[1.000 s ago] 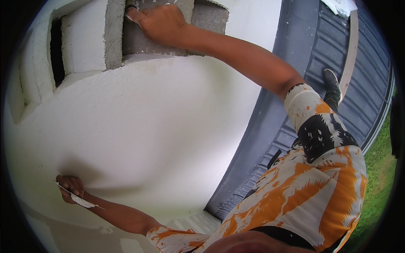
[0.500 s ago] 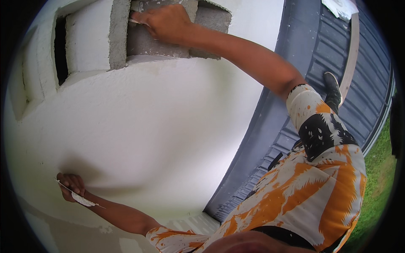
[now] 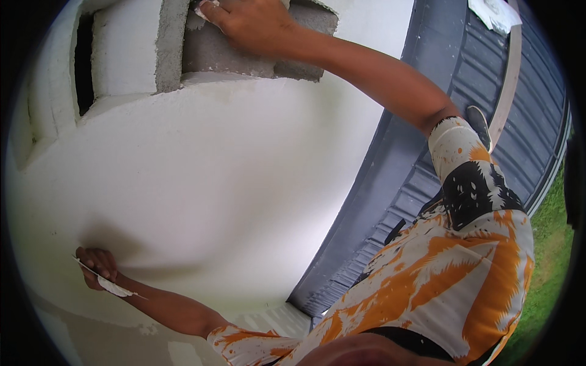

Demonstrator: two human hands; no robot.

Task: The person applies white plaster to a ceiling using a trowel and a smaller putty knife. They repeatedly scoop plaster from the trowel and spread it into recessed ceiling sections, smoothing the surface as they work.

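My left hand (image 3: 96,267), low at the left in front of the white wall (image 3: 201,183), is closed round a thin flat blade (image 3: 116,288). The blade shows almost edge-on, with white putty-like paste clumped along it. My right hand (image 3: 256,24) reaches up to a rough grey recess (image 3: 226,52) in the wall. Its fingers are bent together, and white paste shows at the thumb and fingertips. Whatever they hold is mostly hidden by the hand and the picture's upper edge.
Left of the recess, a rough grey edge (image 3: 171,49) borders a white panel and a dark narrow slot (image 3: 84,64). Dark ribbed metal roofing (image 3: 476,79) lies at the right, carrying a wooden plank (image 3: 510,79) and a white crumpled sheet (image 3: 495,15). Grass (image 3: 549,244) shows beyond.
My right hand has moved up and slightly right along the recess, partly out of the picture. My left hand keeps its hold on the blade, and the view has shifted a little.
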